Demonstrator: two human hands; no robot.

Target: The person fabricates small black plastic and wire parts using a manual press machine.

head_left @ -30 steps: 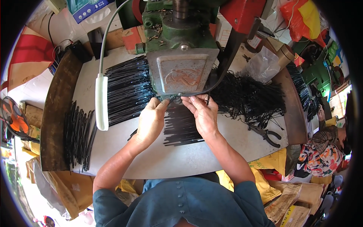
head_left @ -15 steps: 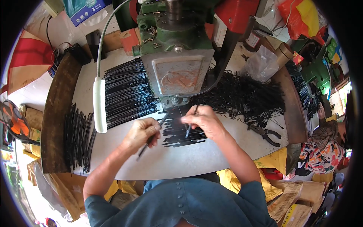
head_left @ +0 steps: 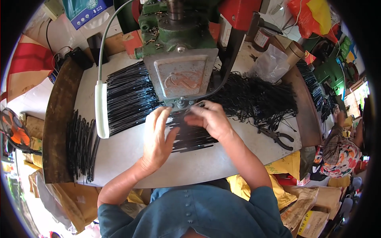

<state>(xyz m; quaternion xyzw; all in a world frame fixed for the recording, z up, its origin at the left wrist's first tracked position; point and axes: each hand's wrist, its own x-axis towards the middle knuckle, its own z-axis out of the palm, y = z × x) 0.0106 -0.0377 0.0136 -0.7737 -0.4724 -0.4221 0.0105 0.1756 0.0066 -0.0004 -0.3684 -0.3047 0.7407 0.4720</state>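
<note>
My left hand (head_left: pixel 156 139) is raised just left of the machine's lower end, fingers stretched out, with nothing visible in it. Across from it, my right hand (head_left: pixel 212 121) has bent fingers, smeared by motion, close under the working head of the green press-like machine (head_left: pixel 174 37). Whether those fingers hold a rod cannot be made out. Between and below both hands lies a row of thin black rods (head_left: pixel 192 143) on the pale tabletop (head_left: pixel 147 176). A larger, neatly laid stack of black rods (head_left: pixel 129 99) fills the area left of the machine.
Right of the machine sprawls a tangled heap of black rods (head_left: pixel 258 95), with pliers (head_left: pixel 276 137) in front. More rods (head_left: pixel 81 146) lie by the left wooden rim (head_left: pixel 59 131). A white lamp (head_left: pixel 102 115) hangs over the table. At far right, another person (head_left: pixel 339 154) sits.
The rod my left hand held is no longer visible in it; that hand has opened and moved up toward the machine. My right hand has shifted slightly, also nearer the machine's lower end.
</note>
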